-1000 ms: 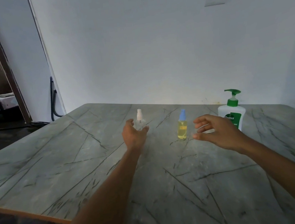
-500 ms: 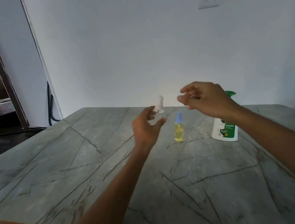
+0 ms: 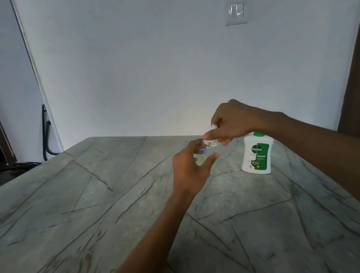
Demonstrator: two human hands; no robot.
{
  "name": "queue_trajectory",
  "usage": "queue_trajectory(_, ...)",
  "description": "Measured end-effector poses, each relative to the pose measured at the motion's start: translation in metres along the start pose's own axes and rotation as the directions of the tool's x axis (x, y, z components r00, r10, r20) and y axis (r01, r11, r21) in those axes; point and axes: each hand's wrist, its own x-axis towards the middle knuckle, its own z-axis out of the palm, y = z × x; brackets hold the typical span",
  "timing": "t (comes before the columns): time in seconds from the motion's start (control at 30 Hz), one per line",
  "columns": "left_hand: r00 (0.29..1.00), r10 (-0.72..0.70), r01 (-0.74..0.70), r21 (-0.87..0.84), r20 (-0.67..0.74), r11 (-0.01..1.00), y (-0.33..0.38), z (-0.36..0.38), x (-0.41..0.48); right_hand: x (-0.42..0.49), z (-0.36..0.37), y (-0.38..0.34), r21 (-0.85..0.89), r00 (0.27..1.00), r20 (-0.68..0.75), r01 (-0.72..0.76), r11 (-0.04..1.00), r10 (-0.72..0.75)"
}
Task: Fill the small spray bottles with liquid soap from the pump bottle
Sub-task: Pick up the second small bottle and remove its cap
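Small clear plastic spray bottle (image 3: pixel 209 143) is held above the grey veined table (image 3: pixel 92 203), long axis near upright. Right hand (image 3: pixel 234 123) pinches its top from 1 o'clock. Left hand (image 3: pixel 190 169) is at 7 o'clock, nearer the base, fingers curved; grip or mere touch, cannot tell. White green-labelled pump bottle (image 3: pixel 257 154) stands at 4 o'clock, pump head hidden behind the right wrist. Yellow-filled blue-capped spray bottle (image 3: pixel 201 159) is mostly hidden by the left fingers.
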Motion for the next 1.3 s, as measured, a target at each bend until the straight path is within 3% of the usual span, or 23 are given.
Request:
queue_trajectory(0.3, 0.999, 0.038, -0.038, -0.007, -0.001, 0.999, -0.01, -0.001, -0.004, 0.0, 0.003, 0.004, 0.113, 0.991, 0.012, 0.128, 0.985, -0.13)
queue_trajectory(0.63, 0.996, 0.076, -0.07, -0.123, 0.046, 0.99, -0.017, 0.002, -0.004, 0.003, 0.006, 0.008, 0.116, 0.975, 0.018, 0.22, 0.969, -0.223)
queue_trajectory(0.77, 0.995, 0.072, -0.058, -0.186, 0.069, 0.981, -0.018, 0.001, -0.003, 0.001, 0.004, 0.005, 0.049, 0.962, 0.06, 0.264, 0.963, -0.266)
queue_trajectory(0.97, 0.992, 0.081, -0.046, -0.325, 0.094, 0.944, -0.007, 0.003, -0.008, 0.008, -0.002, -0.003, -0.041, 0.906, 0.015, 0.423, 0.905, -0.422)
queue_trajectory(1.1, 0.997, 0.068, -0.054, -0.243, 0.046, 0.969, -0.013, 0.001, -0.005, 0.008, -0.013, 0.003, -0.069, 0.937, 0.026, 0.348, 0.935, -0.347)
queue_trajectory(1.2, 0.996, 0.085, -0.076, -0.222, 0.033, 0.972, -0.02, 0.0, -0.004, 0.005, -0.018, 0.003, 0.072, 0.967, 0.1, 0.226, 0.972, -0.232)
queue_trajectory(1.3, 0.994, 0.109, -0.101, -0.218, 0.024, 0.971, -0.02, -0.001, -0.003, 0.006, -0.017, -0.003, 0.005, 0.967, 0.153, 0.205, 0.979, -0.203)
